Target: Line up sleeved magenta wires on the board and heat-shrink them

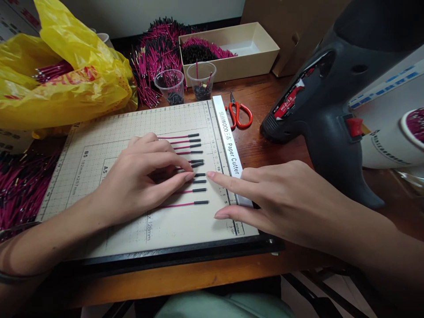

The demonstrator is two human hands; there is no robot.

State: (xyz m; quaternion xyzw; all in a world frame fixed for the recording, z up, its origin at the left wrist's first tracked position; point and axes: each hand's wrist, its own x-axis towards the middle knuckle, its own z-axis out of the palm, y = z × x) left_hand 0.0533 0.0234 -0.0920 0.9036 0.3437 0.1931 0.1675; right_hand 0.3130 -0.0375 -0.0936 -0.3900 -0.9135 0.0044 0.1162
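L fingers [188, 176] pinch one wire [200, 175] btwn thumb & index; its blk sleeve pokes out R of the tips. Rest of L hand [142, 170] is curled over the wires, palm down. R fingers [212, 175] are loose: index straight out, tip right by that sleeve's R end (can't tell if touching), thumb spread apart, lower. R hand [274, 198] reaches in over the near end of the strip [228, 141], marked "Paper Cutter".

Under & around L fingers: approx. ten wires in a row incl. the pinched one [200, 202], pink w/ blk sleeves pointing R, ends roughly in line but slanting a bit. Three lie nearer the body than the pinched one, others beyond. All on the cutter [198, 227], a cream gridded board w/ B5 & A5 marks.

Further out, past both hands' fingers: red-handled scissors [245, 115] on the brown counter [270, 154], just beside the strip; two clear cups [201, 84] w/ small blk bits; box [235, 66] part full of wires; big wire heap [159, 48] L of box. Far L of L fingers: yellow bag [82, 99] w/ wires inside, another pile [26, 190] nr L forearm. Beyond R hand: dk grey heat gun [334, 84] w/ red switch, then white tub [380, 148], wires in its top.
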